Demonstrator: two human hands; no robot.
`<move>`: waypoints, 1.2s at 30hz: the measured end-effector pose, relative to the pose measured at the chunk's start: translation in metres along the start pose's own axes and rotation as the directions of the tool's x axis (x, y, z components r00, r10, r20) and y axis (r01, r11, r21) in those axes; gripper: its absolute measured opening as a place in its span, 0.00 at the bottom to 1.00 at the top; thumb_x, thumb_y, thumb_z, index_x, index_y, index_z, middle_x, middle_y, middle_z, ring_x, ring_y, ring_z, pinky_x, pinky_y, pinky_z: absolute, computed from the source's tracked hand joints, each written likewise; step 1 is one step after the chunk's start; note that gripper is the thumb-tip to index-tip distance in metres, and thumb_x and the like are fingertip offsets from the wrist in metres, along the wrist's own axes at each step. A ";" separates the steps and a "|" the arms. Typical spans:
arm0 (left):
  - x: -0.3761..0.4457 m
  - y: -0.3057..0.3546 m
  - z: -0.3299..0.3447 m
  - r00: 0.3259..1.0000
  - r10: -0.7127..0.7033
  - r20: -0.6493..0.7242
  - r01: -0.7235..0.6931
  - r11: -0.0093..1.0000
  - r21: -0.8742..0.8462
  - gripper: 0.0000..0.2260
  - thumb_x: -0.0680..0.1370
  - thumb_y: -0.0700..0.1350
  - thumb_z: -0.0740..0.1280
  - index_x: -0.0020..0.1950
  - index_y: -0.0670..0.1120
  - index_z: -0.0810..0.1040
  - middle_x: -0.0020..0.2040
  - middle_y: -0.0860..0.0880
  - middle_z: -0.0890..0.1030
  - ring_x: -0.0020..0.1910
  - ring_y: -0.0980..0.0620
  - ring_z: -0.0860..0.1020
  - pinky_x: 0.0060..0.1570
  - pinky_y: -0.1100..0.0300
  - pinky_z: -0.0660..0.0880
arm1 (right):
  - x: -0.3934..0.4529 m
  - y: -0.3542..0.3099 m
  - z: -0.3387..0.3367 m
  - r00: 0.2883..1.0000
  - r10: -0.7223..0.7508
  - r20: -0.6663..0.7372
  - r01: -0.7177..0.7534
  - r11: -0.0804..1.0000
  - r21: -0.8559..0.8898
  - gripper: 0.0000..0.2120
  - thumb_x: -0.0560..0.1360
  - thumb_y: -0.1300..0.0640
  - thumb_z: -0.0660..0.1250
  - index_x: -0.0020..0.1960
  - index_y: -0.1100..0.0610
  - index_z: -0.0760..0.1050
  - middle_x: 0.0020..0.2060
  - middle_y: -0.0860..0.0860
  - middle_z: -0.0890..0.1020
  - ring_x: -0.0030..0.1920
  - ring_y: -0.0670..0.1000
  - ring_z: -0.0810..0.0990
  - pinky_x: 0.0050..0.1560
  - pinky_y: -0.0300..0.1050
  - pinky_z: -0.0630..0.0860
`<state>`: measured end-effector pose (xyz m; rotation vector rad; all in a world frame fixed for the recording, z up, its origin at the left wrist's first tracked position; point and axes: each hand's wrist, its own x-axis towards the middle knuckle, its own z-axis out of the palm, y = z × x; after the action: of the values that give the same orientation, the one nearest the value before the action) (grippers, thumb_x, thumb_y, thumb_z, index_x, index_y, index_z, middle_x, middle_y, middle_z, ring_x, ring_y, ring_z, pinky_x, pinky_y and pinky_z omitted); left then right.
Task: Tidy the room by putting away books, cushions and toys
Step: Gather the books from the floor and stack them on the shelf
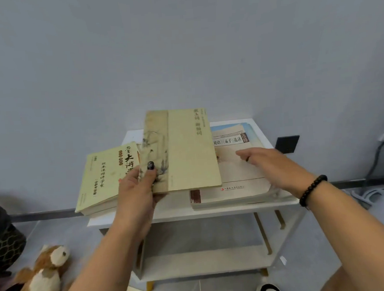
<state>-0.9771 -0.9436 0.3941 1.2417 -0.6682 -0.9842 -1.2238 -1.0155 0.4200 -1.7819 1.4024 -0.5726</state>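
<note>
Books part-stacked: left hand (137, 190) pinching tan book (182, 149), right hand (269, 162) flat, fingers straight, on stack (235, 187); plush toy (44, 276) below left hand, unshelved.

Place: a room in a home
Signs: brown-and-white plush toy (44, 277) on grey floor (219, 289); small white two-tier bench (213, 211) with paperbacks

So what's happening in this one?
A person is tidying books at a small white table. The left hand grips a tan book lifted over the tabletop, while the right hand rests flat on a white book. A plush toy lies on the floor.
</note>
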 end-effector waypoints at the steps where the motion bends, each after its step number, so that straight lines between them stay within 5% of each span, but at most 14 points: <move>1: -0.001 -0.008 0.009 1.000 -0.014 0.020 0.013 0.999 0.043 0.08 0.82 0.38 0.60 0.48 0.43 0.77 0.41 0.47 0.85 0.38 0.53 0.84 0.35 0.58 0.81 | 0.003 0.001 0.001 0.996 0.031 -0.083 -0.025 0.997 0.075 0.15 0.82 0.52 0.56 0.64 0.51 0.75 0.65 0.49 0.76 0.66 0.50 0.72 0.69 0.45 0.66; 3: 0.000 -0.021 0.023 0.998 0.018 0.056 -0.030 0.978 0.208 0.07 0.82 0.40 0.61 0.51 0.45 0.79 0.46 0.47 0.85 0.44 0.51 0.84 0.44 0.55 0.82 | 0.004 0.001 0.008 0.982 0.063 -0.178 -0.046 0.994 0.098 0.16 0.82 0.47 0.56 0.61 0.53 0.77 0.59 0.51 0.80 0.61 0.55 0.77 0.66 0.53 0.71; 6: 0.001 -0.035 0.035 0.990 0.090 0.111 -0.132 0.878 0.461 0.07 0.81 0.45 0.61 0.56 0.51 0.77 0.50 0.57 0.81 0.50 0.59 0.79 0.47 0.63 0.76 | 0.001 0.005 0.022 0.983 0.005 -0.184 -0.020 0.997 -0.080 0.22 0.80 0.46 0.59 0.72 0.53 0.67 0.68 0.47 0.71 0.69 0.49 0.68 0.67 0.43 0.63; 10: -0.003 -0.045 0.041 0.970 0.071 0.231 -0.218 0.666 0.713 0.15 0.74 0.55 0.55 0.55 0.53 0.74 0.55 0.51 0.78 0.58 0.47 0.73 0.59 0.46 0.74 | 0.001 0.015 0.029 0.984 -0.044 -0.171 -0.001 0.967 -0.254 0.23 0.80 0.50 0.61 0.74 0.55 0.64 0.72 0.48 0.66 0.71 0.47 0.64 0.69 0.40 0.61; 13: -0.015 -0.044 0.047 0.958 0.015 0.286 -0.224 0.660 0.717 0.21 0.81 0.51 0.56 0.74 0.49 0.64 0.67 0.55 0.71 0.67 0.50 0.69 0.67 0.57 0.67 | 0.002 0.017 0.025 0.982 -0.021 -0.188 -0.027 0.969 -0.247 0.23 0.81 0.53 0.61 0.74 0.55 0.65 0.74 0.48 0.64 0.73 0.48 0.62 0.72 0.41 0.58; 15: -0.021 -0.039 0.047 0.945 -0.017 0.326 -0.244 0.630 0.737 0.29 0.83 0.50 0.57 0.80 0.47 0.48 0.70 0.57 0.66 0.69 0.55 0.67 0.60 0.68 0.62 | 0.001 0.018 0.023 0.975 -0.039 -0.217 -0.014 0.971 -0.238 0.21 0.80 0.54 0.63 0.72 0.54 0.68 0.72 0.48 0.68 0.71 0.48 0.66 0.70 0.39 0.60; 18: -0.020 -0.032 0.040 0.921 -0.054 0.386 -0.263 0.644 0.718 0.34 0.81 0.53 0.62 0.80 0.50 0.46 0.71 0.61 0.67 0.62 0.65 0.69 0.52 0.77 0.62 | 0.000 0.020 0.022 0.966 -0.051 -0.254 -0.006 0.975 -0.221 0.20 0.78 0.54 0.66 0.69 0.55 0.71 0.69 0.48 0.71 0.69 0.47 0.68 0.65 0.34 0.60; 21: -0.019 -0.026 0.033 0.885 -0.121 0.450 -0.248 0.695 0.675 0.46 0.74 0.54 0.72 0.80 0.51 0.43 0.58 0.73 0.68 0.49 0.82 0.70 0.44 0.84 0.63 | 0.000 0.021 0.022 0.961 -0.054 -0.272 -0.005 0.977 -0.215 0.20 0.78 0.54 0.67 0.68 0.55 0.73 0.69 0.47 0.72 0.68 0.47 0.69 0.61 0.32 0.58; 23: -0.017 -0.027 0.029 0.875 -0.126 0.467 -0.267 0.678 0.684 0.50 0.71 0.53 0.75 0.80 0.51 0.42 0.56 0.73 0.68 0.47 0.84 0.68 0.44 0.85 0.64 | 0.001 0.021 0.022 0.958 -0.053 -0.281 -0.005 0.979 -0.203 0.19 0.78 0.55 0.67 0.68 0.55 0.73 0.68 0.47 0.72 0.68 0.47 0.69 0.61 0.32 0.59; 29: -0.015 -0.018 0.025 0.868 -0.095 0.488 -0.320 0.646 0.693 0.47 0.71 0.53 0.76 0.80 0.50 0.50 0.60 0.67 0.75 0.53 0.73 0.74 0.48 0.82 0.67 | -0.003 0.013 0.033 0.955 -0.109 -0.278 0.000 0.932 -0.363 0.19 0.79 0.53 0.63 0.69 0.56 0.71 0.71 0.50 0.68 0.71 0.49 0.64 0.67 0.36 0.58; 32: -0.018 -0.014 0.016 0.865 -0.066 0.498 -0.337 0.659 0.673 0.34 0.72 0.48 0.75 0.75 0.52 0.64 0.48 0.77 0.74 0.51 0.77 0.74 0.51 0.80 0.68 | -0.013 0.007 0.047 0.924 -0.234 -0.303 0.077 0.889 -0.451 0.17 0.78 0.56 0.64 0.67 0.56 0.73 0.70 0.50 0.67 0.73 0.49 0.60 0.73 0.45 0.59; 34: -0.023 -0.013 0.009 0.863 -0.062 0.502 -0.343 0.658 0.670 0.26 0.74 0.44 0.74 0.69 0.55 0.70 0.45 0.78 0.76 0.51 0.76 0.75 0.54 0.77 0.70 | -0.022 -0.001 0.060 0.849 -0.413 -0.330 0.230 0.851 -0.473 0.12 0.75 0.61 0.67 0.59 0.57 0.78 0.61 0.51 0.75 0.67 0.50 0.67 0.68 0.46 0.68; 36: -0.027 -0.013 -0.001 0.879 -0.038 0.475 -0.348 0.629 0.695 0.24 0.74 0.45 0.74 0.67 0.58 0.71 0.49 0.68 0.81 0.52 0.71 0.78 0.57 0.71 0.74 | -0.031 -0.011 0.075 0.767 -0.568 -0.299 0.408 0.791 -0.455 0.07 0.73 0.63 0.69 0.50 0.58 0.80 0.50 0.51 0.78 0.56 0.49 0.74 0.56 0.39 0.75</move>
<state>-0.9917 -0.9190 0.3839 1.6563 -1.6849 -0.8496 -1.1700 -0.9629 0.3880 -2.4826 1.3650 -1.0951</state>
